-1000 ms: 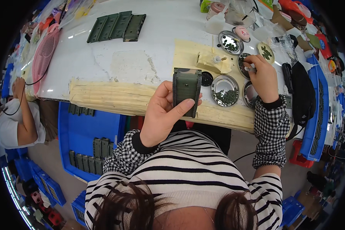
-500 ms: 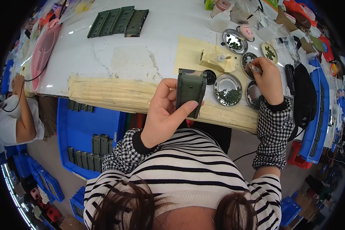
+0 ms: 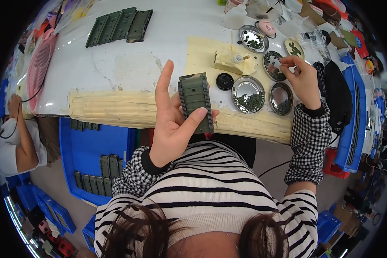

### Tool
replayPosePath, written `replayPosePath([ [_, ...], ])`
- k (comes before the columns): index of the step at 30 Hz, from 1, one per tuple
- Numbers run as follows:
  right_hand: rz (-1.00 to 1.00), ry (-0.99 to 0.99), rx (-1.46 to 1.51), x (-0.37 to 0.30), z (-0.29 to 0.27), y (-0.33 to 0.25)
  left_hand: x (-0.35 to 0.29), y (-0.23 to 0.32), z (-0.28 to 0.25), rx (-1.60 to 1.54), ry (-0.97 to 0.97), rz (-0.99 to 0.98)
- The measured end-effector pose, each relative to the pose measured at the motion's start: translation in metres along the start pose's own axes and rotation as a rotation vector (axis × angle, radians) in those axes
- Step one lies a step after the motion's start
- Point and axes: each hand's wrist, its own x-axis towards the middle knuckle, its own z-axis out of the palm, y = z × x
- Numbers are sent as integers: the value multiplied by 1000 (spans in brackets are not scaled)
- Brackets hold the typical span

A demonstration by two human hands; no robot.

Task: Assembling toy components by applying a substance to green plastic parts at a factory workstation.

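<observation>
A dark green plastic part (image 3: 196,96) with toothed long sides, like a toy tank hull, is held in front of my body, slightly tilted. My left hand (image 3: 170,124) grips it between the thumb on its face and the fingers behind, with the index finger sticking up. To the right, my right hand (image 3: 304,81) is over the edge of a round metal dish (image 3: 268,61) of small dark pieces. Its thumb and index finger are pinched together; whatever sits between them is too small to name. Another metal dish (image 3: 247,85) with many tiny green pieces lies nearer my left hand.
More dishes stand around: a metal dish (image 3: 284,91), another metal dish (image 3: 247,32) and a cream oval dish (image 3: 289,43). A tape-covered block (image 3: 230,62) and black round lid (image 3: 225,81) sit beside them. Green hulls (image 3: 118,26) lie far left. A blue crate (image 3: 94,144) stands below the table.
My left index finger has lifted off, and the green part has turned slightly. My right hand has drawn a little back from the dish. The whole view has shifted slightly.
</observation>
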Motion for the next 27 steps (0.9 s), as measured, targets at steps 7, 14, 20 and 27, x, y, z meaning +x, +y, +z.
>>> replayPosePath([
  [7,-79,92,275,-17,0,-44,-1,-10,-9,21,-73,-64],
  [14,-75,-61,726,-53,35,-115,9,-11,2,63,-135,-80],
  [20,-168,-13,697,-58,50,-125,8,-11,-2,-39,-136,-130],
  [27,-184,-15,721,-63,58,-128,9,-14,1,-92,-82,-106],
])
